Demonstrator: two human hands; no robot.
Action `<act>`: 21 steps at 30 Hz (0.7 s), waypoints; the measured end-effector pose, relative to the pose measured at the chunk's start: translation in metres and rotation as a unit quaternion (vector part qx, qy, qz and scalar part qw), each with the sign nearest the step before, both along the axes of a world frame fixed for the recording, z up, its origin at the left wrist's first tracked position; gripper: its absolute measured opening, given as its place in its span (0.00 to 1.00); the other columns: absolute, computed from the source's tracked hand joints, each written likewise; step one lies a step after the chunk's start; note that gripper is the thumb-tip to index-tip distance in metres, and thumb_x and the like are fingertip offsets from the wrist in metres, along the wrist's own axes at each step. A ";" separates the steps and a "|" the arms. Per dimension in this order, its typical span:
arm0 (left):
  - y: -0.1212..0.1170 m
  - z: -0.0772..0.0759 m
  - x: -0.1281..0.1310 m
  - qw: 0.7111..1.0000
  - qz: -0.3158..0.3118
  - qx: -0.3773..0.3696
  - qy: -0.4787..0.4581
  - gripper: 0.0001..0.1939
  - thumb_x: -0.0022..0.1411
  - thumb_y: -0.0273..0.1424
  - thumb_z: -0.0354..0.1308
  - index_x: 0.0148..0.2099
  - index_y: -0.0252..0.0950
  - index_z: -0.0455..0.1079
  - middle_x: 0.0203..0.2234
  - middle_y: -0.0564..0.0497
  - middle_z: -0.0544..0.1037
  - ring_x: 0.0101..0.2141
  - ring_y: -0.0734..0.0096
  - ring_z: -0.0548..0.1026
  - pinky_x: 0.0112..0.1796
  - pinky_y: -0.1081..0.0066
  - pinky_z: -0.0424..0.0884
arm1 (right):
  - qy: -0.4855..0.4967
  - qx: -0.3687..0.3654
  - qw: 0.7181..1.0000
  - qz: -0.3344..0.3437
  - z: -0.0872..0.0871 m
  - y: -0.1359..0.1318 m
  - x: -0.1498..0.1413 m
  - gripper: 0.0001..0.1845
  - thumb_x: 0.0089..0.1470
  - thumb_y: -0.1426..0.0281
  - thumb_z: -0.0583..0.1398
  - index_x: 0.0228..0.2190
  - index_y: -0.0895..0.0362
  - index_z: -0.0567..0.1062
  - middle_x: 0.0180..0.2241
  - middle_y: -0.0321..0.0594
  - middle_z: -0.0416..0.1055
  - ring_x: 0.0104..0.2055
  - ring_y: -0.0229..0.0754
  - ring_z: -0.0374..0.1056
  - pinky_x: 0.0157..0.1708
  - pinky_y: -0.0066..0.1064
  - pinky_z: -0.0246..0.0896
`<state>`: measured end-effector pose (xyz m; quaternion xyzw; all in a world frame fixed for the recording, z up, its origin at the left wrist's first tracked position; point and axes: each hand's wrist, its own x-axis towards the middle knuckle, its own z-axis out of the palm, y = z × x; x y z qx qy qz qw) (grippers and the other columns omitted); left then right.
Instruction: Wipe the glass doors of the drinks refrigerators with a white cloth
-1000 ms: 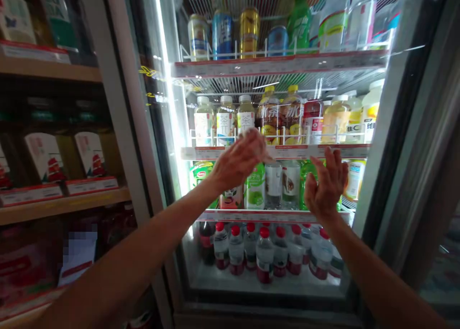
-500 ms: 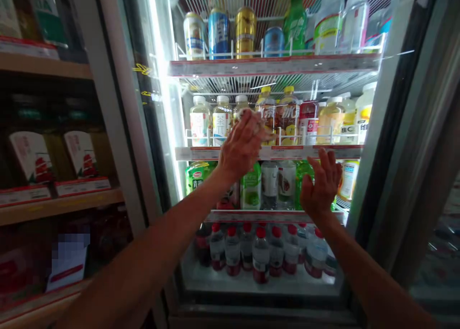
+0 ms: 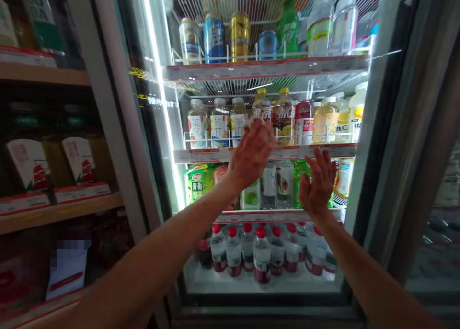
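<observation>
My left hand (image 3: 250, 154) is pressed flat in front of the middle shelf, blurred by motion. Under its fingers is a pale crumpled cloth (image 3: 248, 123), mostly hidden by the hand. Both seem to be at the glass door (image 3: 138, 128) of a lit drinks cooler. Lower and to the right, my right hand (image 3: 318, 185) is raised with fingers apart and holds nothing; whether it touches the glass I cannot tell. Behind the left hand stand tea bottles (image 3: 220, 123) with white caps and brown drink bottles (image 3: 283, 113) with yellow caps.
Cans (image 3: 240, 37) and a green bottle (image 3: 288, 27) stand on the top shelf. Red-capped bottles (image 3: 262, 255) fill the cooler's floor. At left, wooden shelves (image 3: 43, 75) hold more bottles. A metal door frame (image 3: 402, 152) runs up the right side.
My left hand has slid a little right and down with the cloth. My right hand stays nearly in place, fingers still apart. The view has shifted slightly.
</observation>
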<state>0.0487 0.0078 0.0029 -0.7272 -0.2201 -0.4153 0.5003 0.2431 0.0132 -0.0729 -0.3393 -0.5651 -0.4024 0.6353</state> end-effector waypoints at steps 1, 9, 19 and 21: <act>-0.001 -0.011 0.004 0.998 -0.004 -0.003 0.061 0.21 0.64 0.25 0.44 0.59 0.37 0.57 0.60 0.46 0.59 0.64 0.59 0.43 0.61 0.54 0.53 | 0.003 -0.003 1.000 0.002 0.000 0.000 0.000 0.23 0.56 0.69 0.49 0.53 0.55 0.63 0.59 0.46 0.58 0.64 0.48 0.47 0.60 0.51 0.43; -0.001 -0.006 0.001 0.993 0.008 -0.017 0.119 0.20 0.63 0.25 0.46 0.58 0.34 0.59 0.60 0.44 0.57 0.63 0.60 0.44 0.62 0.57 0.50 | -0.003 0.010 0.999 0.048 -0.002 -0.001 0.003 0.25 0.57 0.69 0.45 0.56 0.54 0.59 0.58 0.45 0.59 0.64 0.46 0.47 0.60 0.51 0.42; -0.002 -0.022 0.009 0.964 -0.031 0.037 0.262 0.18 0.62 0.26 0.48 0.54 0.33 0.62 0.57 0.46 0.64 0.62 0.60 0.52 0.60 0.60 0.55 | -0.001 0.013 0.996 0.089 -0.003 -0.002 0.005 0.25 0.57 0.69 0.44 0.56 0.53 0.57 0.59 0.45 0.57 0.64 0.46 0.48 0.61 0.51 0.41; 0.000 -0.001 0.009 0.986 -0.017 0.032 0.164 0.18 0.62 0.25 0.47 0.55 0.33 0.62 0.57 0.44 0.62 0.63 0.60 0.48 0.60 0.59 0.55 | -0.024 0.003 0.997 0.078 0.000 -0.004 0.014 0.25 0.57 0.69 0.45 0.57 0.53 0.56 0.59 0.45 0.57 0.64 0.46 0.48 0.60 0.50 0.44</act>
